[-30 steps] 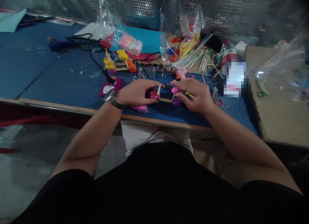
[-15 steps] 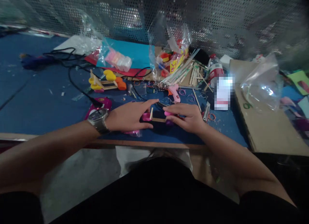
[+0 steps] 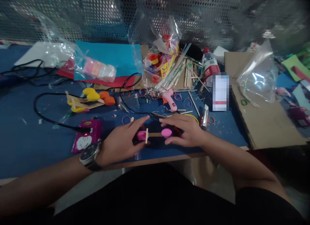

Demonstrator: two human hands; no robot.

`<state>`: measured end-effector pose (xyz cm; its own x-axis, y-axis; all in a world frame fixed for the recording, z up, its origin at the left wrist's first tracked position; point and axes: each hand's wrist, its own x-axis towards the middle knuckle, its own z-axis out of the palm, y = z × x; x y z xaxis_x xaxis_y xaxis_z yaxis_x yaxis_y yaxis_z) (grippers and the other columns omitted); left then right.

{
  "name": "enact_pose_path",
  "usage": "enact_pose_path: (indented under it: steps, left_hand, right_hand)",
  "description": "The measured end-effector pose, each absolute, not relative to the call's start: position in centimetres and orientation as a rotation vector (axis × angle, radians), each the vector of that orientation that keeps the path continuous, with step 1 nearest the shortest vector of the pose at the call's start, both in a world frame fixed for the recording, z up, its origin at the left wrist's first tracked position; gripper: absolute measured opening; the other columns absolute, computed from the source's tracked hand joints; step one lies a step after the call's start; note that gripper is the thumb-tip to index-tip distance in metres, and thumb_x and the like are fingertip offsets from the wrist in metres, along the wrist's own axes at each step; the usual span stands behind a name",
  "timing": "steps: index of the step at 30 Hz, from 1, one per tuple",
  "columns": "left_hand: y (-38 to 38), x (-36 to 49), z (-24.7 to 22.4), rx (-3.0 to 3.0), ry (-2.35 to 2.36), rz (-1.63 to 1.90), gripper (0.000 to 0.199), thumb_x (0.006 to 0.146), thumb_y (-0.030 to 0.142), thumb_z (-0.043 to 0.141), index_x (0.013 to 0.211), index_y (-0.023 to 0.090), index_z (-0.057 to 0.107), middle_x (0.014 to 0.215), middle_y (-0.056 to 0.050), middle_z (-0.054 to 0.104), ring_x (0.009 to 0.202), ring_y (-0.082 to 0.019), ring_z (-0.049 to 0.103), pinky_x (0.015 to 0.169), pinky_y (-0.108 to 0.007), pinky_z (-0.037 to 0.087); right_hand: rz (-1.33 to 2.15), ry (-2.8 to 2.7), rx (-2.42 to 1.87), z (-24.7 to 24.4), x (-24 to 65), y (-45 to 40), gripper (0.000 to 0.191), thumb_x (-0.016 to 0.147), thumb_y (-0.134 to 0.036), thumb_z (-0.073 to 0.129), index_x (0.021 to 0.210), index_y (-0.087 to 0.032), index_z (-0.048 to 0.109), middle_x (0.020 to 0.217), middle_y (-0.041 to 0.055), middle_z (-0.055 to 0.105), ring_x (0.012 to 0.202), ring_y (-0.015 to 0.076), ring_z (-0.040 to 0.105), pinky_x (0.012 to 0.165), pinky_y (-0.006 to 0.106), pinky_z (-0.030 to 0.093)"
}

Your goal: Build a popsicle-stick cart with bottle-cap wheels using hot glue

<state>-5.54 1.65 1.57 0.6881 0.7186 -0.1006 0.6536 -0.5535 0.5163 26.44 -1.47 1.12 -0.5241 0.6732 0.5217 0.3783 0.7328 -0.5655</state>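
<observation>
A small craft build of wooden sticks [image 3: 156, 134] lies on the blue tabletop between my hands. It has a pink rounded piece [image 3: 141, 135] and a short upright stick [image 3: 146, 135] at its left end, and a pink oval piece [image 3: 167, 133] at its right. Around the left end, my left hand [image 3: 126, 136] has its thumb and fingers spread apart. My right hand [image 3: 185, 129] reaches round the right end, fingers stretched out and thumb close to the pink oval; whether it touches is unclear. A pink glue gun [image 3: 170, 100] lies just beyond.
A purple power socket [image 3: 88, 134] with a black cable sits at left. Another stick build with yellow and orange pieces [image 3: 90, 99] lies behind it. A utility knife [image 3: 205, 116], a phone [image 3: 220, 92], a bottle [image 3: 210, 66] and cardboard [image 3: 266, 121] are on the right.
My right hand has opened away from the pink oval piece, which now shows more fully. The camera view has shifted, so the table's things appear farther left.
</observation>
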Motion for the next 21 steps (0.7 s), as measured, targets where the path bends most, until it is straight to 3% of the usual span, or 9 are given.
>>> enact_pose_path:
  steps: [3,7,12,16,19,21]
  left_hand:
    - [2.1,-5.6,1.9,2.336,1.054,0.186,0.103,0.101,0.068,0.082,0.183,0.024,0.040,0.145,-0.015,0.082,0.116,-0.036,0.086,0.099,-0.047,0.069]
    - [2.0,-6.9,2.9,2.382,1.087,0.234,0.123,0.095,0.085,0.082,0.188,0.023,0.030,0.147,-0.018,0.079,0.103,-0.034,0.085,0.093,-0.048,0.070]
    - [-1.7,-9.4,2.3,2.571,1.126,0.360,0.138,0.091,0.090,0.082,0.191,0.022,0.015,0.164,-0.026,0.068,0.136,-0.049,0.077,0.116,-0.062,0.064]
    - [-4.8,-9.7,0.7,2.583,1.354,0.429,0.102,0.111,0.062,0.071,0.189,0.019,0.021,0.150,-0.024,0.075,0.132,-0.047,0.077,0.111,-0.061,0.066]
    - [-5.1,-9.1,0.4,2.584,1.498,0.468,0.076,0.115,0.045,0.063,0.183,0.017,0.039,0.147,-0.023,0.076,0.132,-0.044,0.076,0.115,-0.060,0.065]
    - [-4.4,-8.7,0.6,2.593,1.593,0.488,0.067,0.116,0.038,0.061,0.177,0.015,0.048,0.144,-0.023,0.075,0.133,-0.043,0.076,0.116,-0.059,0.064]
  right_hand:
    - [0.521,-2.171,-0.832,0.9,26.2,-1.3,0.079,0.103,-0.056,0.090,0.170,-0.027,0.061,0.114,0.0067,0.090,0.103,0.0235,0.087,0.097,0.038,0.070]
    - [0.546,-2.168,-0.898,0.6,26.1,-1.3,0.097,0.099,-0.052,0.095,0.181,-0.032,0.047,0.111,0.0031,0.089,0.103,0.0248,0.086,0.104,0.043,0.069]
    - [0.568,-2.196,-1.009,0.3,26.3,-1.4,0.088,0.102,-0.041,0.092,0.179,-0.034,0.050,0.111,0.0031,0.088,0.109,0.0282,0.084,0.106,0.047,0.070]
    - [0.606,-2.251,-1.075,0.1,26.5,-1.2,0.088,0.101,-0.039,0.092,0.179,-0.034,0.050,0.111,0.0048,0.087,0.111,0.0320,0.083,0.107,0.054,0.070]
    - [0.643,-2.339,-1.086,0.3,26.7,-0.9,0.097,0.099,-0.042,0.093,0.182,-0.031,0.045,0.116,0.0079,0.087,0.114,0.0349,0.084,0.107,0.058,0.071]
    - [0.658,-2.427,-1.097,0.4,26.8,-0.7,0.105,0.097,-0.044,0.095,0.185,-0.031,0.039,0.131,0.0126,0.086,0.122,0.0382,0.083,0.110,0.061,0.071]
